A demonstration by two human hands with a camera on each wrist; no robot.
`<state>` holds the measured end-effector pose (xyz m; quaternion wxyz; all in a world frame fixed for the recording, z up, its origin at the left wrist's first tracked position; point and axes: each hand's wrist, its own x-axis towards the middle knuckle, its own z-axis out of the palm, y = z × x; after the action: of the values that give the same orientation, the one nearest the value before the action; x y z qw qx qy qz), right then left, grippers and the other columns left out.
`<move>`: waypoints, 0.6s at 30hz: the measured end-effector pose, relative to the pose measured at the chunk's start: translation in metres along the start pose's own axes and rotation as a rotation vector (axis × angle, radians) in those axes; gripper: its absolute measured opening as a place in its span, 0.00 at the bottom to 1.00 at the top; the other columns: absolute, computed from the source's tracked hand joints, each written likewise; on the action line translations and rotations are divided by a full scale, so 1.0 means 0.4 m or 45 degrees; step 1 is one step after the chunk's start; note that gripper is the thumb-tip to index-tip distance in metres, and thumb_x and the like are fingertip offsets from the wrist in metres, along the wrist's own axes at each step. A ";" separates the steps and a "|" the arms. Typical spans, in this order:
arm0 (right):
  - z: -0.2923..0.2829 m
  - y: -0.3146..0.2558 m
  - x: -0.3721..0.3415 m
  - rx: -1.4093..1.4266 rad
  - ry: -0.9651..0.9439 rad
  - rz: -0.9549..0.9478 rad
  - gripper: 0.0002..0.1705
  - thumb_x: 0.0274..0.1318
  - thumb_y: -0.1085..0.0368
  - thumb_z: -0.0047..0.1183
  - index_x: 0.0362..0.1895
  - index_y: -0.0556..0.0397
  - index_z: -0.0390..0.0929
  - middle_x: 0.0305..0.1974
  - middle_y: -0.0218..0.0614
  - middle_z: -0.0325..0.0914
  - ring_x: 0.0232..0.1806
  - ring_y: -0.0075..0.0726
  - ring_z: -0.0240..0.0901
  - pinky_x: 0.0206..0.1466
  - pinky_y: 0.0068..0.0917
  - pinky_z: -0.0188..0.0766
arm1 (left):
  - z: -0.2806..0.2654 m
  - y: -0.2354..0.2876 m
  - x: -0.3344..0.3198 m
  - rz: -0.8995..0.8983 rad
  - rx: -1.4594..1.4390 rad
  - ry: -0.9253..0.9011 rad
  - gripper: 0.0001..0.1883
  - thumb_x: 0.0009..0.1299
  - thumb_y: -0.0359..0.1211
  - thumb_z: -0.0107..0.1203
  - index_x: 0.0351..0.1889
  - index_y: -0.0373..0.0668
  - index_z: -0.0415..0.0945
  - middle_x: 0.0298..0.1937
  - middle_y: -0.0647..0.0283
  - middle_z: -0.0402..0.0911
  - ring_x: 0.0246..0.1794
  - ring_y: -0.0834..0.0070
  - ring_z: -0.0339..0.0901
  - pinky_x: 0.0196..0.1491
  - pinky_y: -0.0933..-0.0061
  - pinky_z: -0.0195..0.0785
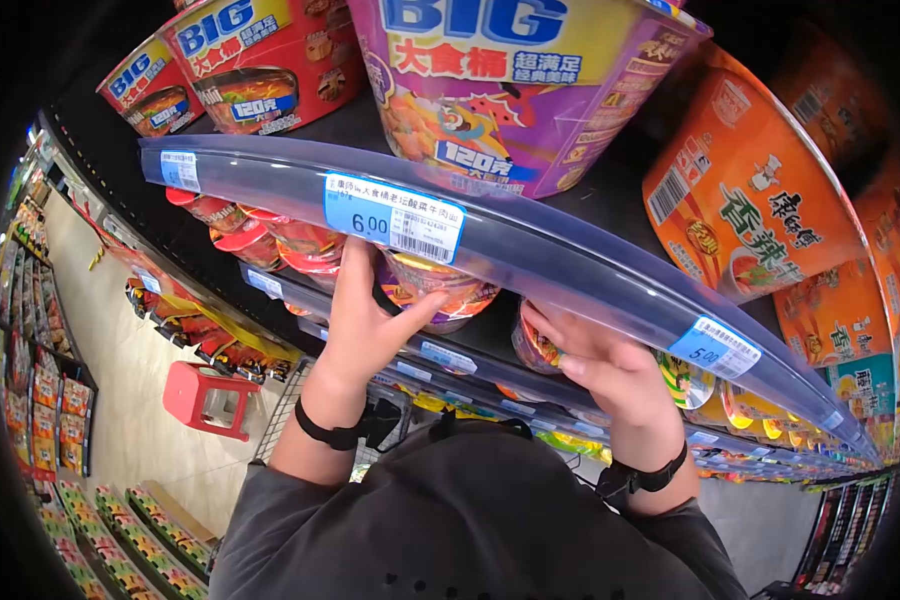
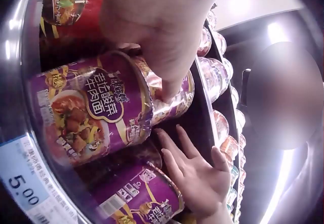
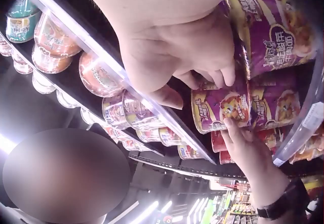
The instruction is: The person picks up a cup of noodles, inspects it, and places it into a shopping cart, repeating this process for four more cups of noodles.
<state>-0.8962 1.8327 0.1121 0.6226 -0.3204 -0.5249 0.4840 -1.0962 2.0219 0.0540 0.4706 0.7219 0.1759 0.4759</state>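
In the head view my left hand [image 1: 360, 320] reaches under the upper shelf edge, holding a purple instant noodle cup [image 1: 448, 300] between thumb and fingers. Its thumb lies on the cup in the left wrist view, with the other fingers partly hidden behind. The right hand [image 1: 615, 370] is beside it, fingers loosely extended close to another purple cup [image 1: 536, 340]. From the right wrist, the right fingers reach to the top of the purple cup [image 3: 215, 107], while the left thumb touches its lower side. More purple cups [image 2: 96, 107] stand in front along the shelf.
A clear shelf edge [image 1: 590, 275] with price tags runs just above both hands. Large purple [image 1: 510, 110] and orange [image 1: 740, 190] noodle tubs stand on the upper shelf. Red cups [image 1: 290, 235] sit left of the left hand. A red stool [image 1: 210, 398] stands on the floor.
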 end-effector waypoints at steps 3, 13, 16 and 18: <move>0.010 -0.014 -0.033 -0.024 0.117 0.040 0.47 0.59 0.70 0.54 0.82 0.60 0.50 0.82 0.56 0.45 0.85 0.65 0.41 0.84 0.57 0.41 | 0.005 0.002 0.003 0.111 -0.009 0.026 0.47 0.61 0.31 0.74 0.75 0.30 0.56 0.68 0.48 0.70 0.69 0.59 0.70 0.73 0.60 0.59; -0.018 -0.118 -0.225 -0.112 0.067 0.141 0.39 0.65 0.61 0.56 0.75 0.67 0.59 0.74 0.64 0.62 0.77 0.62 0.62 0.79 0.52 0.57 | 0.043 0.086 -0.114 0.135 0.341 0.212 0.47 0.65 0.27 0.70 0.80 0.32 0.54 0.78 0.46 0.63 0.77 0.57 0.65 0.78 0.58 0.57; -0.046 -0.138 -0.318 -0.088 0.028 0.191 0.34 0.67 0.65 0.52 0.73 0.67 0.61 0.70 0.58 0.69 0.73 0.55 0.68 0.77 0.48 0.62 | 0.068 0.116 -0.196 0.107 0.410 0.279 0.41 0.66 0.25 0.68 0.77 0.34 0.61 0.76 0.49 0.66 0.76 0.58 0.66 0.76 0.57 0.59; -0.057 -0.145 -0.388 -0.035 0.025 0.248 0.30 0.68 0.70 0.49 0.72 0.66 0.63 0.68 0.53 0.73 0.70 0.50 0.71 0.75 0.44 0.63 | 0.100 0.130 -0.264 0.053 0.435 0.363 0.36 0.67 0.24 0.66 0.74 0.35 0.65 0.72 0.52 0.69 0.74 0.60 0.67 0.75 0.57 0.62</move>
<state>-0.8556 1.6705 0.1059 0.5732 -0.3832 -0.4917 0.5318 -1.1234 1.9016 0.0389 0.3019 0.7201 0.3038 0.5460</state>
